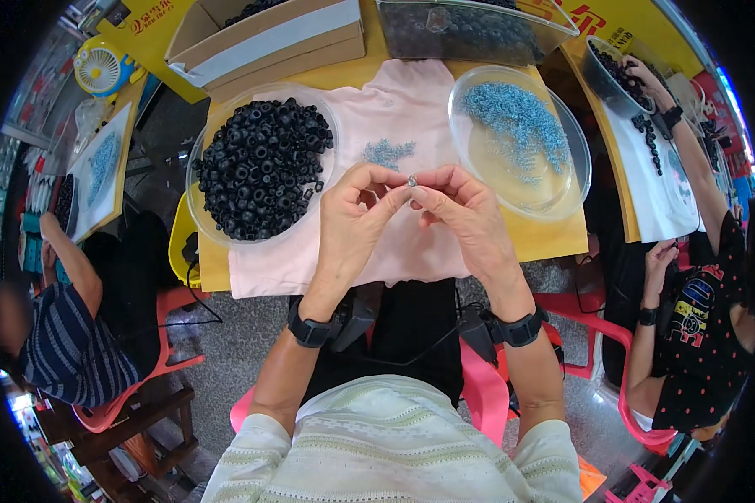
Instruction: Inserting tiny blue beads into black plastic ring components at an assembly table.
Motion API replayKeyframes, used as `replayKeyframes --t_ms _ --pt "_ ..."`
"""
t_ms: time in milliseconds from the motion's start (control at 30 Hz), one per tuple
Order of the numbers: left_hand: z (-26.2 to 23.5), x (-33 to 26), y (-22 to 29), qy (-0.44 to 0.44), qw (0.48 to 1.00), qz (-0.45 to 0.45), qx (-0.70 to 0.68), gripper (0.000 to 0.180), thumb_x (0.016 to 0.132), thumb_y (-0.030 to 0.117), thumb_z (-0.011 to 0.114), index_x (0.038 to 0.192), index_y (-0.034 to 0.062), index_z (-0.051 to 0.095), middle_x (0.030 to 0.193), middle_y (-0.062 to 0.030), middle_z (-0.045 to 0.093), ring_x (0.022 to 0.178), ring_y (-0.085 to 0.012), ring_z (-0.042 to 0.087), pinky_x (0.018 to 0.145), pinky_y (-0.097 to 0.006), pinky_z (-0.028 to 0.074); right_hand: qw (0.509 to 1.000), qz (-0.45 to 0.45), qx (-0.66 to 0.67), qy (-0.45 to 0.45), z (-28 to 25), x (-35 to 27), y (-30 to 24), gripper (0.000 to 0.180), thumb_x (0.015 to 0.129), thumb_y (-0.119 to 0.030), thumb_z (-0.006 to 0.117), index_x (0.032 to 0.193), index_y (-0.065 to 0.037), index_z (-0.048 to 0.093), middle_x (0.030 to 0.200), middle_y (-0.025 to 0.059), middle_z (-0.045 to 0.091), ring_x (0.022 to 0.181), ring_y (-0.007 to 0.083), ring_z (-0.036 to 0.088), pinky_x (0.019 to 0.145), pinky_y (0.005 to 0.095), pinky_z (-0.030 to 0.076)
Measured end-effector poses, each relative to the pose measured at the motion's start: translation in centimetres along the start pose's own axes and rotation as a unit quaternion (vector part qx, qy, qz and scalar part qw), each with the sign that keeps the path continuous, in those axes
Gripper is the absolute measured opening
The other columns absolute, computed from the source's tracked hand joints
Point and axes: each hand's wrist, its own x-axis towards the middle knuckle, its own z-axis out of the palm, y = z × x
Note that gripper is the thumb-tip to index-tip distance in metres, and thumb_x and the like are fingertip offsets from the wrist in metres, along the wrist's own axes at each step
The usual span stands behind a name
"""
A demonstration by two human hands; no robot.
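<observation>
Both hands meet over the pink cloth (pixel 285 264), fingertips pinched together. My left hand (pixel 354 210) and my right hand (pixel 463 205) grip one small shiny silvery-grey piece (pixel 412 180) between thumbs and forefingers; its exact kind is too small to make out. Just beyond the fingers, a little heap of small blue-grey pieces (pixel 387 152) lies on the cloth. To the left is a round clear tray (pixel 195 197) full of black ring-like parts (pixel 260 168). A second round clear tray (pixel 486 180) on the right holds many small blue-grey pieces (pixel 516 121).
A cardboard box (pixel 285 46) and a clear bin (pixel 478 33) of black parts stand at the table's (pixel 554 239) far edge. Co-workers sit at side tables, left (pixel 67 335) and right (pixel 696 327); the right one reaches into a bowl (pixel 600 80). A small yellow fan (pixel 101 67) stands far left.
</observation>
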Motion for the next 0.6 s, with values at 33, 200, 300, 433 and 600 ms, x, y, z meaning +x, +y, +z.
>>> replayKeyframes --t_ms 33,200,300,433,600 --pt "0.2 0.0 0.2 0.011 1.0 0.01 0.002 0.013 0.081 0.005 0.072 0.093 0.0018 0.069 0.086 0.0 0.063 0.068 -0.0073 0.052 0.06 -0.022 0.042 1.0 0.001 -0.002 -0.002 -0.1 0.0 0.0 0.02 0.091 -0.014 0.066 0.105 0.0 0.063 0.092 0.0034 0.065 0.083 0.0087 0.061 0.069 0.0224 0.05" --pt "-0.1 -0.2 1.6 -0.047 0.977 0.147 0.148 0.022 0.081 -0.002 0.068 0.102 0.0032 0.07 0.092 -0.0047 0.065 0.076 -0.0132 0.062 0.065 -0.025 0.049 0.999 0.03 0.003 -0.022 -0.9 0.0 0.0 0.017 0.091 -0.012 0.066 0.103 0.0 0.063 0.091 0.0034 0.065 0.081 0.0087 0.06 0.07 0.0225 0.049" --pt "-0.4 -0.6 1.8 -0.076 0.971 0.155 0.168 0.024 0.081 -0.003 0.067 0.103 0.004 0.071 0.094 -0.0061 0.066 0.079 -0.0136 0.063 0.067 -0.025 0.05 0.998 0.047 0.013 -0.033 -1.3 -0.2 -0.2 0.017 0.091 -0.01 0.066 0.103 0.0 0.063 0.09 0.0033 0.065 0.078 0.0087 0.059 0.07 0.0223 0.049" --pt "-0.5 -0.9 2.1 -0.064 0.984 0.092 0.139 0.019 0.081 -0.001 0.069 0.1 0.0028 0.072 0.094 -0.0057 0.067 0.079 -0.0095 0.062 0.067 -0.023 0.049 0.997 0.06 0.032 -0.033 -1.2 -0.4 0.2 0.017 0.09 -0.01 0.066 0.104 0.0 0.063 0.09 0.0033 0.064 0.076 0.0086 0.058 0.071 0.0213 0.048" --pt "-0.7 -1.0 1.2 -0.043 0.992 0.019 0.119 0.012 0.082 0.004 0.071 0.093 0.0006 0.071 0.09 -0.005 0.067 0.075 -0.0087 0.06 0.066 -0.023 0.048 0.998 0.048 0.042 -0.026 -0.9 -0.8 0.4 0.018 0.091 -0.011 0.066 0.105 0.0 0.064 0.088 0.0033 0.064 0.075 0.0082 0.059 0.071 0.021 0.047"
